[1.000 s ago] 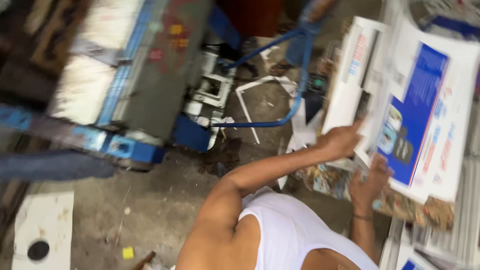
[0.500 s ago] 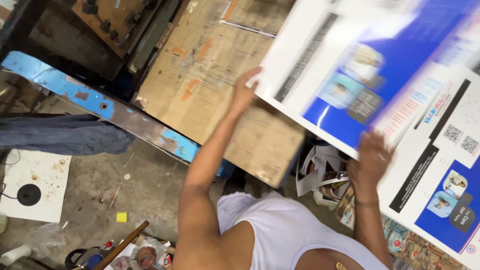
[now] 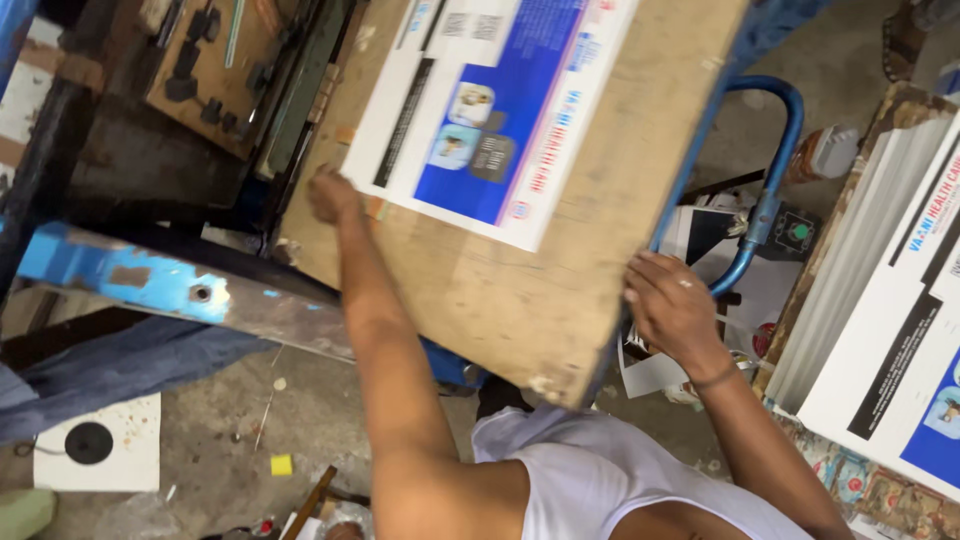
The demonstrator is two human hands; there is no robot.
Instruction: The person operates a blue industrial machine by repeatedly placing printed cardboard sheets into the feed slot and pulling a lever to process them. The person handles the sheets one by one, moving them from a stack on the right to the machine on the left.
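A large printed sheet, white with a blue panel and small pictures, lies flat on a tilted wooden board. My left hand is stretched out to the sheet's near left corner and touches it with curled fingers; whether it grips the corner is unclear. My right hand rests palm down on the board's right edge with its fingers spread and nothing in it, a thin band on its wrist. My white vest fills the bottom of the view.
A thick stack of the same printed sheets stands at the right. A blue tubular frame curves behind the board. A blue metal beam, grey cloth and a white square with a black disc are at the left.
The sheet, carried in both hands before, now lies on the wooden board. My right hand has come off it onto the board's edge. The view has swung left from the stack.
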